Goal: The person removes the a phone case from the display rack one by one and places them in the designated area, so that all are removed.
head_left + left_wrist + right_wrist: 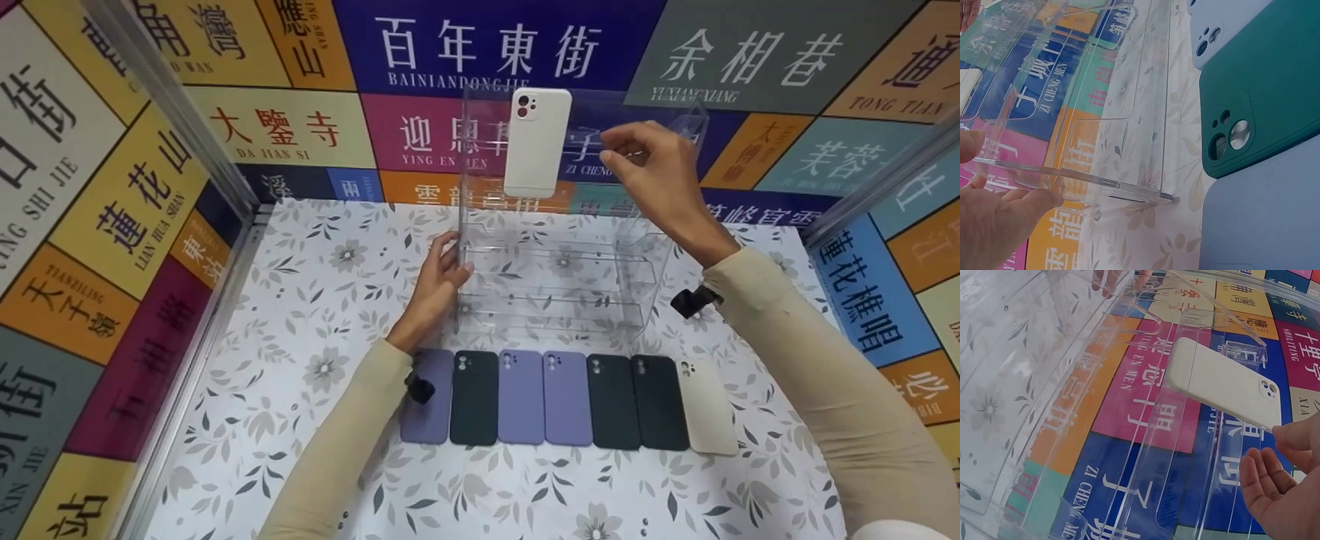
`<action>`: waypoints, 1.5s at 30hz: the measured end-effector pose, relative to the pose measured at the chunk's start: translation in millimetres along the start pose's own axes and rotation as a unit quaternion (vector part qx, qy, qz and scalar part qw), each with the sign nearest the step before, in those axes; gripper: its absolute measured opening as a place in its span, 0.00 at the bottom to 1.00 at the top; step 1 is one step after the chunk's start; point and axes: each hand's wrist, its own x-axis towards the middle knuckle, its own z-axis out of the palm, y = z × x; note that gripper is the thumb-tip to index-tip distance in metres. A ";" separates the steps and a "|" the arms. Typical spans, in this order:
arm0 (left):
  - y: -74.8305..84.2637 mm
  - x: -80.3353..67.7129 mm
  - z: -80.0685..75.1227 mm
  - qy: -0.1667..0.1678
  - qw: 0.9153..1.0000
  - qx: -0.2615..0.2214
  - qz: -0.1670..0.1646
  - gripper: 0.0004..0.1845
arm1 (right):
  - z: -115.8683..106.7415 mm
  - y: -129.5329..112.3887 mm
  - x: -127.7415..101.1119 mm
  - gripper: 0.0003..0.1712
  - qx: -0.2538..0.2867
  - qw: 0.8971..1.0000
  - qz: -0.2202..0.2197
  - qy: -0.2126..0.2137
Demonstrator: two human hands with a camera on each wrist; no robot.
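Steadying the clear rack (555,277), left hand (437,281) grips its edge; right hand (651,176) (fingers loose) beside white case (537,142)

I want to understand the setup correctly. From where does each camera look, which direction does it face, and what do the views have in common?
Head: on the person's head, facing forward and down at the clear acrylic stand; both hands and sleeves show.
Left wrist: low by the left hand, facing along the stand's base toward the dark green case.
Right wrist: by the right hand, facing through the stand at the white case.
Shared: all three show the stand; head and right wrist show the white case.
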 end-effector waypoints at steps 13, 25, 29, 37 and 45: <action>-2.3 1.3 -0.4 -0.001 1.000 0.000 0.004 0.34 | 11.8 -14.2 26.8 0.15 0.000 1.000 0.016 -0.011; -0.1 -1.1 -1.1 -0.005 1.000 0.009 -0.007 0.34 | 33.0 -23.2 49.9 0.20 0.022 1.000 -0.011 -0.001; 0.2 -0.6 -1.0 -0.005 1.000 0.003 -0.007 0.34 | 35.2 -25.7 53.0 0.24 0.019 1.000 -0.009 0.006; 0.1 -0.4 -0.5 0.000 1.000 -0.003 -0.002 0.33 | 40.2 -25.3 53.0 0.23 0.014 1.000 -0.019 -0.003; -1.4 1.2 -0.9 -0.002 1.000 -0.007 0.002 0.34 | 40.5 -22.2 42.4 0.11 0.045 0.997 -0.044 0.042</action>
